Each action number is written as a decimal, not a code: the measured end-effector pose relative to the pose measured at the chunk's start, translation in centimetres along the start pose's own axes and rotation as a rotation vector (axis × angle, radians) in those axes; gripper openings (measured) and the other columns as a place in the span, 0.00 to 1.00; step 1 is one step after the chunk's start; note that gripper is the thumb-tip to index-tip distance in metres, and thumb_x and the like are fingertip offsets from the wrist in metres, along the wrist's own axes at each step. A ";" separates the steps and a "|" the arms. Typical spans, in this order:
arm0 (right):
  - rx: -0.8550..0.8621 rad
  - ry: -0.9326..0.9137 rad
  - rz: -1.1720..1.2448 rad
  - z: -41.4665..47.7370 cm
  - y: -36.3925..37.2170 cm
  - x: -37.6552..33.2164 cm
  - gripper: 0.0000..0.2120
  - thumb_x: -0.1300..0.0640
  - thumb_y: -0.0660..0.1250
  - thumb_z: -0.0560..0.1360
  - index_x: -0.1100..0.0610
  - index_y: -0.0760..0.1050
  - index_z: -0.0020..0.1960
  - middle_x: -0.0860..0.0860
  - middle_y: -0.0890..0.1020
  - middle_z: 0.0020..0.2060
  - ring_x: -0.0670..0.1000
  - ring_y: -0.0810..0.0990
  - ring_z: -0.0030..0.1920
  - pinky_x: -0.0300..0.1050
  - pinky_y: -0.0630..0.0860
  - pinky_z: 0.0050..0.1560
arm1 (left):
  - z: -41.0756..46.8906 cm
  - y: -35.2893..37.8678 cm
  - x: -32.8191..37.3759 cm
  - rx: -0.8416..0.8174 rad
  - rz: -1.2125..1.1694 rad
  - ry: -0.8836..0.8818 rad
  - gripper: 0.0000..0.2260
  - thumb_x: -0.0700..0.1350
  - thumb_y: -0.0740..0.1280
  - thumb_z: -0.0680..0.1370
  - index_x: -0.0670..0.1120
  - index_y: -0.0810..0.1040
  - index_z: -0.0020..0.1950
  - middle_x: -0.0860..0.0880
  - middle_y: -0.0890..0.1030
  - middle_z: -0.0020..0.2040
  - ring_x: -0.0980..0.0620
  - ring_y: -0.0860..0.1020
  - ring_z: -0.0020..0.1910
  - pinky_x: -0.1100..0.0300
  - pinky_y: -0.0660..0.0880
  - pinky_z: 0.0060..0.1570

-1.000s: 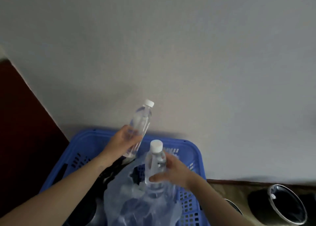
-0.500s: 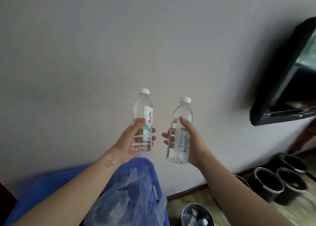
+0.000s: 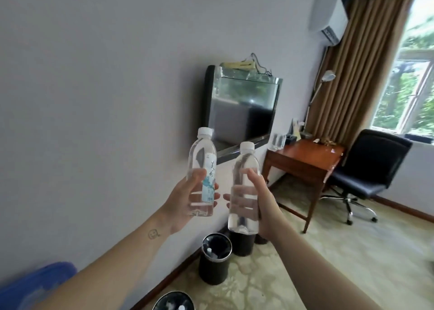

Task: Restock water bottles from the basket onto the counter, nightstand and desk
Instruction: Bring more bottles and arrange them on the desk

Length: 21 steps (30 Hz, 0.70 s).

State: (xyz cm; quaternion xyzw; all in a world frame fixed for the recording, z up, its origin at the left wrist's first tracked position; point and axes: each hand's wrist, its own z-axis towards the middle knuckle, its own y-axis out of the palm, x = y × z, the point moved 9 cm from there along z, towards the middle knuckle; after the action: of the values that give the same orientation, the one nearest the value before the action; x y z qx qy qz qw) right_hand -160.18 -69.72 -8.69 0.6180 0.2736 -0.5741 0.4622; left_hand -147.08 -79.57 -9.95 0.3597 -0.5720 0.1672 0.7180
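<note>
- Wall [image 3: 105,75], pale grey and plain, fills the left half of the head view.
- A patterned beige carpet [image 3: 352,262] covers the floor on the right.
- A brown curtain [image 3: 347,63] hangs beside a bright window [image 3: 411,86], with an air conditioner [image 3: 328,18] mounted high up just left of the curtain.
- A television [image 3: 242,112] is fixed to the wall, to the left of the desk.
- A black office chair [image 3: 366,166] stands at the right side of the wooden desk [image 3: 305,159], which sits against the wall near the curtain.
- The blue basket [image 3: 35,284] shows only as a blurred corner at the lower left, under the left forearm.
- Three black bins line the skirting: one [image 3: 173,301] at the bottom edge, one [image 3: 215,258] further along and one [image 3: 242,244] partly hidden behind the right bottle.
- The left hand [image 3: 185,199] is wrapped round the labelled bottle [image 3: 202,155], thumb across its front, holding it upright in the air.
- The right hand [image 3: 263,204] is clamped round the second bottle [image 3: 245,166], also upright, with the fingers showing through the water.
- Both bottles are white-capped, just beside each other without touching, well short of the desk.
- Drinking glasses [image 3: 278,140] stand on the desk's near corner.
</note>
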 end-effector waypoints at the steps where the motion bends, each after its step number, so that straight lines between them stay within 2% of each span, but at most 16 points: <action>1: 0.037 0.003 0.001 -0.8 -2.1 -0.9 0.33 0.37 0.71 0.66 0.51 0.72 0.66 0.53 0.85 0.42 0.60 0.86 0.46 0.48 0.81 0.36 | 0.5 2.4 -0.6 -0.037 0.005 -0.008 0.28 0.60 0.70 0.70 0.46 0.73 0.63 0.46 0.85 0.44 0.49 0.84 0.41 0.55 0.79 0.37; 5: 0.135 -0.007 -0.020 -4.4 -9.1 -3.9 0.33 0.37 0.68 0.70 0.52 0.69 0.69 0.56 0.85 0.50 0.59 0.85 0.48 0.48 0.80 0.39 | 1.6 11.5 -3.1 -0.179 0.055 -0.033 0.30 0.63 0.69 0.67 0.45 0.74 0.63 0.46 0.85 0.45 0.48 0.84 0.41 0.55 0.78 0.38; 7: 0.196 -0.029 -0.018 -5.9 -11.8 -5.1 0.35 0.36 0.71 0.65 0.52 0.71 0.67 0.57 0.85 0.51 0.59 0.85 0.46 0.48 0.81 0.39 | 1.7 15.2 -4.3 -0.246 0.053 -0.047 0.32 0.63 0.69 0.67 0.45 0.74 0.64 0.45 0.85 0.47 0.47 0.83 0.44 0.52 0.77 0.43; 9: 0.264 -0.044 0.042 -7.3 -14.5 -6.2 0.33 0.38 0.72 0.66 0.53 0.72 0.66 0.57 0.85 0.48 0.57 0.84 0.42 0.50 0.81 0.38 | 1.6 18.7 -5.3 -0.312 0.061 -0.068 0.33 0.63 0.69 0.67 0.44 0.74 0.65 0.44 0.84 0.46 0.46 0.83 0.44 0.51 0.76 0.46; 12: 0.337 -0.058 0.125 -8.8 -17.7 -7.3 0.28 0.42 0.71 0.71 0.55 0.73 0.66 0.57 0.83 0.46 0.56 0.82 0.40 0.50 0.80 0.37 | 1.8 22.2 -6.4 -0.378 0.119 -0.070 0.31 0.64 0.69 0.67 0.46 0.75 0.63 0.44 0.85 0.46 0.47 0.84 0.42 0.55 0.78 0.40; 15: 0.387 -0.057 0.147 -9.8 -20.3 -8.1 0.33 0.41 0.72 0.68 0.58 0.72 0.67 0.58 0.82 0.47 0.57 0.82 0.42 0.48 0.80 0.36 | 2.9 25.3 -7.2 -0.429 0.125 -0.071 0.31 0.63 0.70 0.66 0.46 0.76 0.62 0.44 0.85 0.47 0.46 0.84 0.45 0.51 0.79 0.44; 17: 0.402 -0.044 0.158 -10.1 -21.6 -8.4 0.35 0.41 0.70 0.70 0.62 0.70 0.69 0.58 0.81 0.46 0.56 0.81 0.40 0.46 0.81 0.35 | 3.6 27.0 -7.6 -0.461 0.112 -0.062 0.31 0.63 0.70 0.66 0.47 0.75 0.62 0.44 0.84 0.47 0.44 0.83 0.46 0.50 0.78 0.46; 21: 0.426 -0.045 0.195 -9.6 -24.4 -9.1 0.34 0.41 0.69 0.72 0.64 0.69 0.67 0.57 0.79 0.44 0.53 0.79 0.37 0.43 0.80 0.33 | 5.6 30.1 -8.6 -0.513 0.086 -0.068 0.27 0.63 0.72 0.64 0.49 0.77 0.57 0.45 0.84 0.45 0.46 0.83 0.43 0.54 0.79 0.38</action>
State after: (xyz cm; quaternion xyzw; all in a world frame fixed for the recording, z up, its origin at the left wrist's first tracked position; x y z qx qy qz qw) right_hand -178.69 -49.13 -7.05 0.7121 0.0750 -0.5851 0.3807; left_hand -173.13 -61.41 -7.73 0.1467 -0.6343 0.0345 0.7583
